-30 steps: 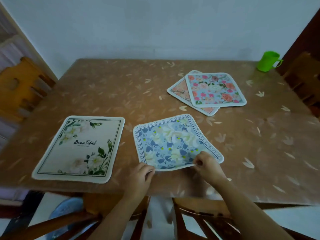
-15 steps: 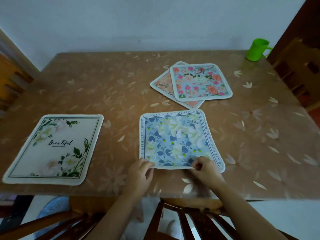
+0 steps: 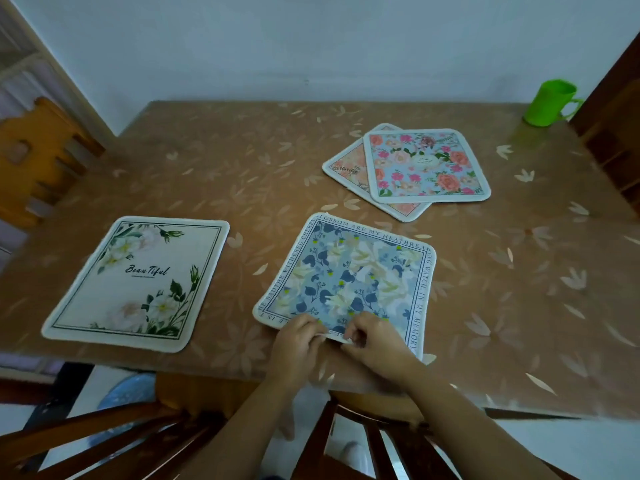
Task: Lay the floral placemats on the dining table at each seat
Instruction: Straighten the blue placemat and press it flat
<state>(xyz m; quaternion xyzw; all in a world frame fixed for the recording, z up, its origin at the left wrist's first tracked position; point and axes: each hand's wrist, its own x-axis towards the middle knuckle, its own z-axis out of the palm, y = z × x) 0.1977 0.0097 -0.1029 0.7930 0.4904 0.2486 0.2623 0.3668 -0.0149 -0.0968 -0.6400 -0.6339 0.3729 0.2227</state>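
Right now, from the head camera, both of your hands sit at the near edge of the blue floral placemat [image 3: 349, 282], close together. Your left hand [image 3: 298, 344] pinches the mat's near border between thumb and fingers, and your right hand [image 3: 375, 341] does the same just beside it, so the two almost touch. The border between them looks slightly lifted off the dining table [image 3: 519, 306], while the rest of the mat lies flat, turned a little askew to the table's front edge.

To your left, well apart from the blue mat, the cream placemat [image 3: 138, 282] with green leaves and the word "Beautiful" lies flat on the table. Farther back and to the right, the pink rose placemat [image 3: 426, 166] rests on top of the peach placemat [image 3: 349, 164], covering most of it; only the peach mat's left side and near corner show. A green cup [image 3: 550, 102] stands upright near the far right corner, well away from every mat.

Nothing lies between your hands and the blue mat. A dark wooden chair [image 3: 346, 441] stands just under your forearms at the near edge, an orange chair [image 3: 38, 157] sits at the table's left end, and dark wood shows at the right end
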